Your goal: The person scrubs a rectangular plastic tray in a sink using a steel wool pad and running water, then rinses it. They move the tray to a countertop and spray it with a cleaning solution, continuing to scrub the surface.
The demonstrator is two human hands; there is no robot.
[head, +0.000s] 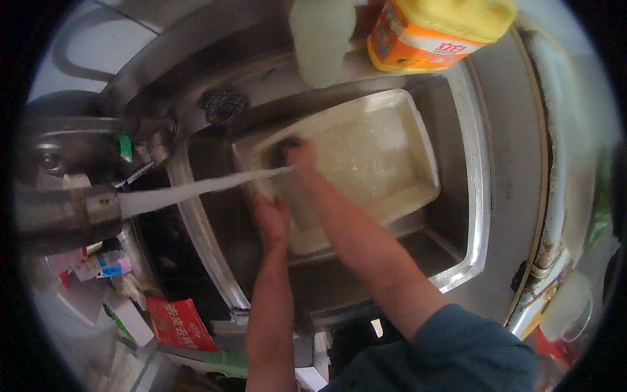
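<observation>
A pale plastic basin [372, 152] lies tilted in a stainless steel sink [475, 181]. My right hand [302, 158] is inside the basin near its left end, closed on a dark scrubber [284, 151], which looks like steel wool but is blurred. My left hand [272, 215] grips the basin's near left rim, its thumb apart from the fingers. From the left, a whitish strip [205, 188], seemingly a stream of water, runs from a wide metal spout or pipe [73, 215] towards my right wrist.
A steel wool scourer [225, 105] rests on the sink's back ledge. Beside it stand a translucent pale container [321, 44] and a yellow jug with an orange label [431, 39]. A red packet [180, 324] and small boxes lie at lower left. A pipe [553, 196] runs along the right.
</observation>
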